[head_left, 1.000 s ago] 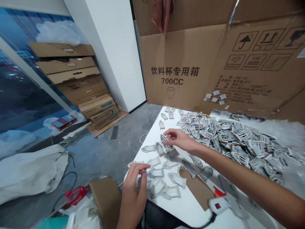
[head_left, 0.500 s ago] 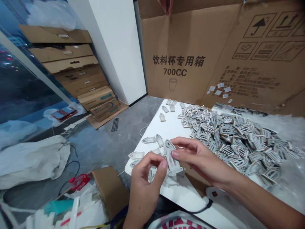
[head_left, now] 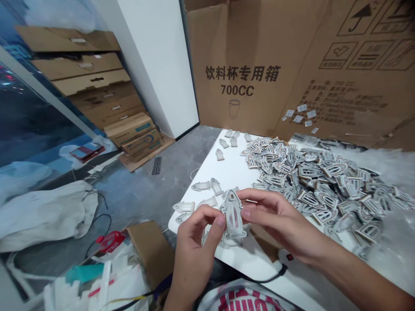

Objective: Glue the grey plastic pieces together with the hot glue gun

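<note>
Between my two hands, over the near corner of the white table, is a small grey arched window-shaped piece. My left hand pinches its left edge between thumb and forefinger. On the right edge, my right hand grips it with thumb and fingers. The piece stands nearly upright, pointed end up, its slotted face toward me. Below and behind it lie several similar pieces, partly covered by my hands. Other loose pieces rest along the table's left edge. A big heap of such pieces spreads to the right.
A large cardboard box stands behind the table, with small white labels stuck on it. Clear plastic wrap lies at the right. Lower left is a bin of scraps with a red bottle. Stacked cardboard boxes stand further back.
The held piece has turned from a tilt to nearly upright and faces me more squarely. Both hands keep hold of it. The view has shifted slightly.
</note>
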Demonstrator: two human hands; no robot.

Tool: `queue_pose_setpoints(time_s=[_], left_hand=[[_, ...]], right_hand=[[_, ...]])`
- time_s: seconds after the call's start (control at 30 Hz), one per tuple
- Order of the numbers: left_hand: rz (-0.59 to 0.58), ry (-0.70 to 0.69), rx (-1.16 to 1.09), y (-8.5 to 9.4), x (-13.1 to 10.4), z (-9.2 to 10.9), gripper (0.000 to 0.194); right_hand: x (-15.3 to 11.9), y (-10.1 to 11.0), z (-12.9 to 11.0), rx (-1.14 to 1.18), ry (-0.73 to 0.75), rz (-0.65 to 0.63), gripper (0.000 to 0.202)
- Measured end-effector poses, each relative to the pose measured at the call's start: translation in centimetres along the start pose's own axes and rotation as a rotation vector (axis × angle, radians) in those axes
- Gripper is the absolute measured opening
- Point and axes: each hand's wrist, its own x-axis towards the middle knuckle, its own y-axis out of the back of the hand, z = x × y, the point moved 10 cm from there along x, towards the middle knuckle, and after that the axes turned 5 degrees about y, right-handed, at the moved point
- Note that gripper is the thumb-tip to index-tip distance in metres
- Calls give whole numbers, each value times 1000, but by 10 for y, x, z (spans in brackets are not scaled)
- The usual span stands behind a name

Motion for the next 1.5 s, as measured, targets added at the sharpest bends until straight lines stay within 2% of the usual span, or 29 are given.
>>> queue_pose_setpoints(time_s=[0.43, 0.6, 0.87, 1.0, 1.17, 1.3, 1.5], left_hand=[[32, 79, -24, 1, 4, -11, 30], [81, 36, 24, 6, 5, -4, 32], [143, 2, 45, 9, 1, -5, 22], [219, -23, 53, 15, -1, -4, 20], [251, -82, 70, 18, -1, 2, 22], [277, -64, 51, 22, -1, 2, 23], [326, -54, 24, 30, -2, 2, 24]], right_hand=[[-1, 2, -10, -187, 100, -14, 24], [-5, -7, -13, -329, 79, -47, 36], [-3, -5, 1, -311, -8, -26, 29], [-2, 0, 9, -279, -58, -8, 28], [-1, -3, 2, -294, 14, 27, 32], [0, -9, -1, -342, 42, 7, 36], [-1, -4, -2, -374, 48, 10, 39]])
